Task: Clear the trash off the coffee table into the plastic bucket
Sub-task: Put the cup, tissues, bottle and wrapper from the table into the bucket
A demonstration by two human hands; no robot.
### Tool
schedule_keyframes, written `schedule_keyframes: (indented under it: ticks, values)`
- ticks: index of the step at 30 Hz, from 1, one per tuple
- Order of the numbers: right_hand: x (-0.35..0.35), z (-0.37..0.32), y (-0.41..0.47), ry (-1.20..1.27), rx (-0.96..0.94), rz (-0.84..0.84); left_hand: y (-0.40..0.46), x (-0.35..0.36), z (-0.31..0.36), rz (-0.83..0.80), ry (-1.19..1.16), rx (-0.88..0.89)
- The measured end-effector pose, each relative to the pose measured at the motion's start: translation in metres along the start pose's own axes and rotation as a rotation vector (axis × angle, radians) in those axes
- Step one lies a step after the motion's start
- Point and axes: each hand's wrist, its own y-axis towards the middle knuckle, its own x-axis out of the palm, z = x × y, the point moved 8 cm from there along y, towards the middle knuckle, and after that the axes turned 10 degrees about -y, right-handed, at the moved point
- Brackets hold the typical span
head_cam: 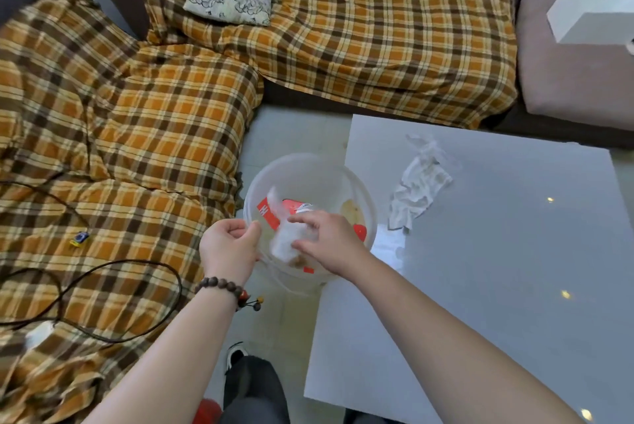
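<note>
Clear plastic bucket (pixel 310 176) on floor, touching table (pixel 497 252) left edge. Inside: red-white wrappers (pixel 269 214) (blurry). Right hand (pixel 326 238) over bucket, fingers pinching white tissue wad (pixel 284 242). Left hand (pixel 230 248) pinches near-left rim. Crumpled tissue (pixel 417 190) on table, just right of bucket. Plaid sofa (pixel 137 135) far/left.

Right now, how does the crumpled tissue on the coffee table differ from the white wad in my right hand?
The crumpled tissue lies spread on the coffee table, untouched; the white wad is bunched, pinched by the right hand over the plastic bucket. Both are white trash.
</note>
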Motion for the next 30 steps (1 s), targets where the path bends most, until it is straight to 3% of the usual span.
schedule_keyframes:
  ticks: [2, 7, 14, 19, 30]
  values:
    - [0.008, -0.012, 0.011, -0.012, 0.022, 0.057, 0.024, -0.016, 0.001, -0.038, 0.011, 0.022]
    - [-0.005, -0.014, 0.011, 0.128, 0.197, 0.398, 0.083, -0.056, 0.007, -0.161, 0.084, 0.056]
    - [0.006, 0.081, -0.053, 0.077, 0.636, 0.549, 0.140, -0.066, 0.022, -0.257, 0.169, 0.069]
    - [0.036, 0.155, -0.117, 0.096, 0.917, 0.600, 0.157, -0.021, 0.036, -0.338, 0.250, 0.127]
    - [0.090, 0.275, -0.132, 0.209, 1.226, 0.604, 0.162, 0.136, 0.084, -0.546, 0.363, 0.298]
